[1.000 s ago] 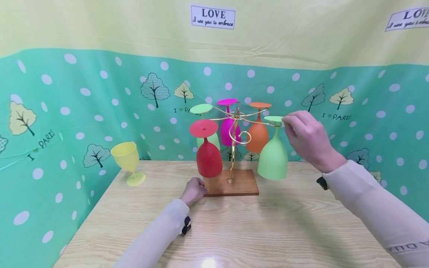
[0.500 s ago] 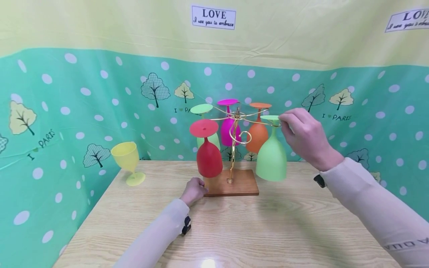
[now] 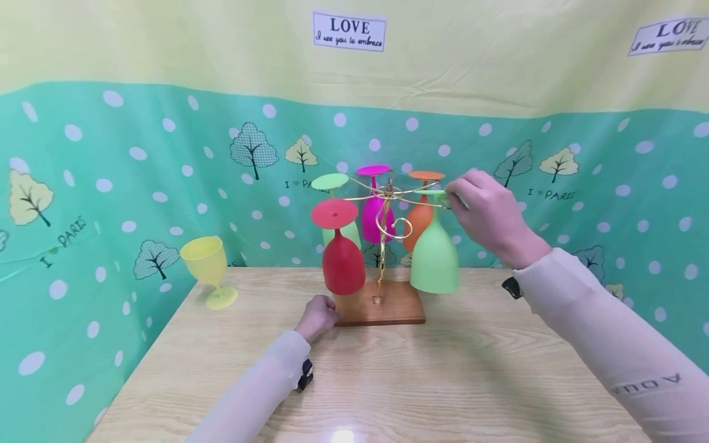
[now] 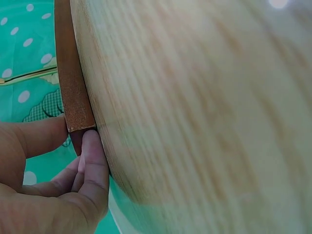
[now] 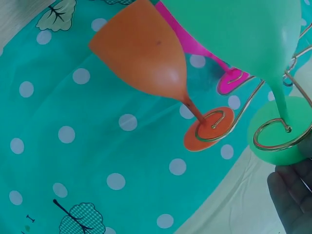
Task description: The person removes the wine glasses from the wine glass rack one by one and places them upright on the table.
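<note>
pale-green matte goblet (image 3: pixel 434 261): pinched, inverted, by its foot (image 5: pixel 273 157) in right grip (image 3: pixel 490 212) at gold wire rack (image 3: pixel 381 264); judged light, stiff, best foot-held. rack's brown wooden base (image 3: pixel 401 303): pinched by left grip (image 3: pixel 318 317).

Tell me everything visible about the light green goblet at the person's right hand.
The light green goblet looks like matte plastic and is upside down above the pale wooden table: bowl below, slim stem, round foot on top. The right hand pinches the foot's edge; a gold-coloured metal loop lies against the foot near the stem.
</note>
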The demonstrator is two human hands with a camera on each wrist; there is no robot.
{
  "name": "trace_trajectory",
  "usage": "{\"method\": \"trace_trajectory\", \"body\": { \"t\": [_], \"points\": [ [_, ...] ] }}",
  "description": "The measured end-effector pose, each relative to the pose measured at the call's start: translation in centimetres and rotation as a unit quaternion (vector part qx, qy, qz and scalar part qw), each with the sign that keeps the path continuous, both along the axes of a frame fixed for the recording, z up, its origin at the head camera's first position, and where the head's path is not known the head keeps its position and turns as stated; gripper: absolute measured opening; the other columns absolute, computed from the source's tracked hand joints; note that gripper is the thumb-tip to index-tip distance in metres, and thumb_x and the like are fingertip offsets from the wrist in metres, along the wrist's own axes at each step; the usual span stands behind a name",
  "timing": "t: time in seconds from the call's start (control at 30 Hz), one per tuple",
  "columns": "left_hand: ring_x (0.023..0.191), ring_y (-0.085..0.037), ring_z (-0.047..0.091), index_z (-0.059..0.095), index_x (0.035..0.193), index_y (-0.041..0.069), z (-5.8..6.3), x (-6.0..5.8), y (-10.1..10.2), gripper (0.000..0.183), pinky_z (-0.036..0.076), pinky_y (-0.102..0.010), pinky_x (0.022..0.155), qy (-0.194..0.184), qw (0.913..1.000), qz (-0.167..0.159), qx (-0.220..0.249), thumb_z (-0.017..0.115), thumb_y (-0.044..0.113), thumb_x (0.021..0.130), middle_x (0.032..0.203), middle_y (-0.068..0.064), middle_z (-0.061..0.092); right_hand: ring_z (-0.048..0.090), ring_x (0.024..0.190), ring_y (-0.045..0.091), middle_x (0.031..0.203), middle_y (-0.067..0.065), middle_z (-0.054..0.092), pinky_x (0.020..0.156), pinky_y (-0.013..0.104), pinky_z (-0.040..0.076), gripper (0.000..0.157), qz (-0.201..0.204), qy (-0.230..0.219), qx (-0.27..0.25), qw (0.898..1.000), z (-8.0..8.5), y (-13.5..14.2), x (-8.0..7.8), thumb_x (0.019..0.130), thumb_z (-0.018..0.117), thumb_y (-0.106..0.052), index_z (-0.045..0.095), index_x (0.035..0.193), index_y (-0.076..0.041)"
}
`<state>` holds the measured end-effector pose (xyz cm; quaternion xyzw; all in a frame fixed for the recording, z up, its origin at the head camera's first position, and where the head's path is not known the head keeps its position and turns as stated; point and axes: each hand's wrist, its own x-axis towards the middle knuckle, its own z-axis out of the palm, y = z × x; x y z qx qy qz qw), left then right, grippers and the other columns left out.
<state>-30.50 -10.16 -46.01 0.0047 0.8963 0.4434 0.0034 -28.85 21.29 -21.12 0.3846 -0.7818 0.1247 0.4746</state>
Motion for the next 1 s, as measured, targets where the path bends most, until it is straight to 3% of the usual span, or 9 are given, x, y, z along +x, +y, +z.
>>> {"method": "trace_trajectory", "body": {
  "t": [0.23, 0.43, 0.67, 1.0],
  "points": [
    [0.049, -0.011, 0.034, 0.041, 0.059, 0.01, -0.2, -0.1, -0.1, 0.031, 0.029, -0.024, 0.047, 0.01, 0.9999, -0.002, -0.003, 0.066, 0.0, 0.074, 0.051, 0.004, 0.035, 0.059, 0.078, 0.026, 0.084, 0.011, 0.065, 0.065, 0.04, 0.052, 0.011, -0.036, -0.069, -0.006, 0.997, 0.4, -0.1, -0.7, 0.082, 0.063, 0.008, 0.07, 0.087, 0.001],
    [0.057, -0.014, 0.042, 0.05, 0.07, 0.005, -0.1, 0.0, 0.0, 0.019, 0.035, -0.025, 0.052, 0.003, 0.9999, 0.008, -0.007, 0.068, 0.001, 0.076, 0.06, 0.001, 0.044, 0.058, 0.083, 0.027, 0.087, 0.01, 0.064, 0.072, 0.04, 0.051, 0.009, -0.073, -0.12, -0.016, 0.99, 0.5, 0.7, -0.9, 0.085, 0.062, 0.005, 0.069, 0.09, 0.0],
    [0.053, -0.013, 0.038, 0.046, 0.067, 0.006, 0.1, 0.0, -0.1, 0.025, 0.032, -0.025, 0.049, -0.005, 1.0, 0.005, -0.003, 0.069, 0.002, 0.078, 0.057, 0.001, 0.04, 0.053, 0.076, 0.026, 0.083, 0.011, 0.06, 0.066, 0.039, 0.047, 0.009, -0.1, -0.131, -0.025, 0.986, -0.1, 2.0, -0.4, 0.087, 0.058, 0.002, 0.067, 0.09, 0.0],
    [0.045, -0.01, 0.026, 0.032, 0.057, 0.012, 0.0, 0.1, -0.2, 0.043, 0.022, -0.023, 0.043, -0.001, 0.9999, -0.008, 0.015, 0.066, -0.001, 0.079, 0.05, 0.004, 0.028, 0.053, 0.078, 0.024, 0.084, 0.011, 0.06, 0.067, 0.038, 0.045, 0.009, -0.113, -0.139, -0.04, 0.983, -1.5, 3.8, 0.9, 0.087, 0.056, 0.003, 0.064, 0.088, 0.001]
  ]
}}
